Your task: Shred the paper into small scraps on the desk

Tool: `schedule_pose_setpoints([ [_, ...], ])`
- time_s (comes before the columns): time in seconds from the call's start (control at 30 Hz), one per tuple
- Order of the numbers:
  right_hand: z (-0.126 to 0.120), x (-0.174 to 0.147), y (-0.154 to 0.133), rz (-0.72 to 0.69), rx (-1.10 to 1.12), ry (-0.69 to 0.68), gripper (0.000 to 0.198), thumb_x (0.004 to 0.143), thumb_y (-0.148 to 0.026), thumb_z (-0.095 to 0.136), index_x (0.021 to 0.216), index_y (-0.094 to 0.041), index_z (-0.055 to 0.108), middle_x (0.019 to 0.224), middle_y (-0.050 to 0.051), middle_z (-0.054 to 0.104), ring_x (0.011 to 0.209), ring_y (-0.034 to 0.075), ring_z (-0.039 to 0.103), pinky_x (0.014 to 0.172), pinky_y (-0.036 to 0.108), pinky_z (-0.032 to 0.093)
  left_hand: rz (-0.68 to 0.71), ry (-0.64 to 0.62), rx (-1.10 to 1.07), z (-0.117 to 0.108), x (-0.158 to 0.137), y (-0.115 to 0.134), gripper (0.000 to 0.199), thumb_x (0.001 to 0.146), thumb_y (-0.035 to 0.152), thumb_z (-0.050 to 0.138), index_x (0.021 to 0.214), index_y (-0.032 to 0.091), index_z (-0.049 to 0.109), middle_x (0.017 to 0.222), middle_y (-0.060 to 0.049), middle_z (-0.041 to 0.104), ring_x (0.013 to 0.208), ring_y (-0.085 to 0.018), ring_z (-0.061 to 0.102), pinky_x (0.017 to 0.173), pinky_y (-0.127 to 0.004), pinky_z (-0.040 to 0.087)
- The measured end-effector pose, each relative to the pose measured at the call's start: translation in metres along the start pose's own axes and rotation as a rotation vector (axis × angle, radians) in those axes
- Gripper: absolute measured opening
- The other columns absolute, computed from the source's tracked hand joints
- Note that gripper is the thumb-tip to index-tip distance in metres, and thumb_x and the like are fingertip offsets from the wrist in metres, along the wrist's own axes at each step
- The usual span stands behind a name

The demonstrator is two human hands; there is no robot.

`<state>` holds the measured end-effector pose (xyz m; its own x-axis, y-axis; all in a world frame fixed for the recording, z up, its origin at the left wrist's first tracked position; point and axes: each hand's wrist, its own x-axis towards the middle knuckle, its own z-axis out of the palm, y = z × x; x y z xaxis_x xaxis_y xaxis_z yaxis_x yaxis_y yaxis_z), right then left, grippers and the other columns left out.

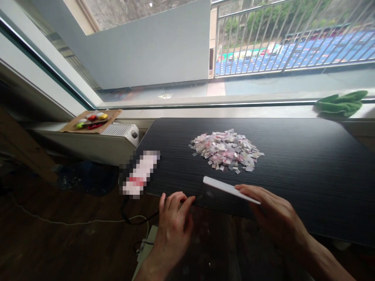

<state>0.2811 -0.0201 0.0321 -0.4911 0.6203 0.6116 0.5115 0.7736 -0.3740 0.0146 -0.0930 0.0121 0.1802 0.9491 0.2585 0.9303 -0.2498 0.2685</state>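
Observation:
A heap of small square paper-like pieces, whitish with pink bits, lies on the black wood-grain table. My right hand is closed on a thin white flat plate, held tilted over the table's front part, nearer to me than the heap. My left hand is at the table's front edge, fingers curled and thumb toward them. Faint glints show beside and below it, perhaps clear film, but I cannot make out what its fingers hold.
A blurred-out pink and white item lies at the table's left edge. A radiator stands left, with cardboard and colourful small items on top. A green cloth or glove rests on the windowsill. A cable crosses the floor.

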Motion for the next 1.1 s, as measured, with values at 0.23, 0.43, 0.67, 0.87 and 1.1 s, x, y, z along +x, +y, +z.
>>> schedule_pose_setpoints([
  [0.23, -0.01, -0.02, 0.012, 0.147, -0.107, 0.071, 0.032, 0.087, -0.007, 0.053, 0.116, -0.02, 0.057, 0.102, 0.007, 0.073, 0.09, 0.018, 0.071, 0.084, 0.026, 0.056, -0.005, 0.006, 0.0, 0.0, 0.0, 0.001, 0.044, 0.083, 0.009, 0.047, 0.123, 0.024, 0.056, 0.111, -0.008, 0.057, 0.112, -0.024, 0.054, 0.107, -0.063, 0.033],
  [0.43, -0.015, -0.036, 0.011, 0.108, -0.043, 0.018, 0.034, 0.087, -0.006, 0.051, 0.118, -0.02, 0.055, 0.105, 0.008, 0.072, 0.092, 0.018, 0.07, 0.084, 0.026, 0.056, 0.005, -0.004, 0.003, 0.0, 0.0, 0.001, 0.044, 0.083, 0.009, 0.046, 0.123, 0.023, 0.055, 0.11, -0.009, 0.057, 0.112, -0.024, 0.054, 0.107, -0.063, 0.032],
  [0.67, -0.015, -0.036, 0.007, 0.166, -0.048, 0.061, 0.035, 0.086, -0.007, 0.055, 0.118, -0.022, 0.056, 0.103, 0.005, 0.073, 0.088, 0.019, 0.072, 0.083, 0.027, 0.057, -0.013, -0.021, 0.001, -0.001, 0.0, 0.002, 0.044, 0.083, 0.01, 0.047, 0.124, 0.023, 0.054, 0.112, -0.008, 0.057, 0.112, -0.024, 0.053, 0.108, -0.062, 0.031],
  [0.87, -0.009, -0.029, 0.004, 0.231, -0.107, 0.067, 0.033, 0.088, -0.01, 0.054, 0.116, -0.026, 0.056, 0.102, 0.003, 0.073, 0.086, 0.02, 0.072, 0.08, 0.029, 0.057, -0.008, -0.02, 0.002, -0.003, 0.001, 0.003, 0.044, 0.083, 0.009, 0.046, 0.124, 0.023, 0.054, 0.111, -0.009, 0.057, 0.112, -0.024, 0.054, 0.106, -0.064, 0.032],
  [1.1, -0.016, -0.029, 0.003, 0.219, -0.176, 0.079, 0.03, 0.088, -0.011, 0.053, 0.113, -0.026, 0.056, 0.1, 0.003, 0.073, 0.083, 0.02, 0.072, 0.077, 0.028, 0.057, -0.035, 0.015, -0.018, -0.004, 0.002, 0.008, 0.044, 0.081, 0.007, 0.045, 0.121, 0.022, 0.056, 0.109, -0.009, 0.057, 0.11, -0.025, 0.054, 0.106, -0.064, 0.033],
])
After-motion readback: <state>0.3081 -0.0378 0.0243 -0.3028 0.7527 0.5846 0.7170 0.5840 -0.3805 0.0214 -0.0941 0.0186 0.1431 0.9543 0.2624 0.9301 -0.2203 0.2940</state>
